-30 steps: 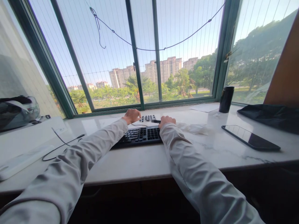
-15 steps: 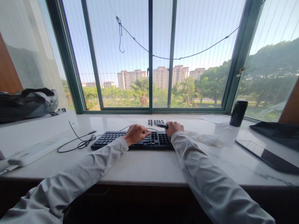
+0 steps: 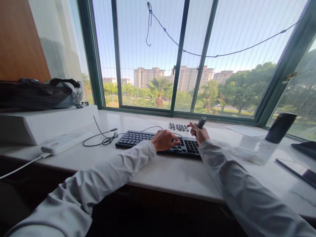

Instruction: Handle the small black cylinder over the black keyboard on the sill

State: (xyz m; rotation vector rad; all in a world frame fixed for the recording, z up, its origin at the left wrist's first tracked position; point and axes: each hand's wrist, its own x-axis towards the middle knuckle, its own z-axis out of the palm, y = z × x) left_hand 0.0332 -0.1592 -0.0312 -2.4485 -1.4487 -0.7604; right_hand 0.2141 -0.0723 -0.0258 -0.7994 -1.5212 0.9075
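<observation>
White power bank (image 3: 64, 142) on the counter (image 3: 158, 181), coiled black cable (image 3: 106, 141) beside it, black keyboard (image 3: 133, 138) on the counter, left hand (image 3: 165, 140) over its keys, grip unclear, loose keycaps (image 3: 179, 127) behind, right hand (image 3: 200, 133) clenched around a small dark tool (image 3: 201, 122).

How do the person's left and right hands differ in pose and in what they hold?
The left hand is low over the keyboard, knuckles up; the right hand is raised near its right end. The right hand grips a dark tool that points upward, while the left shows no tool, though anything small between its fingertips can't be made out. Both come out of light grey sleeves.
</observation>
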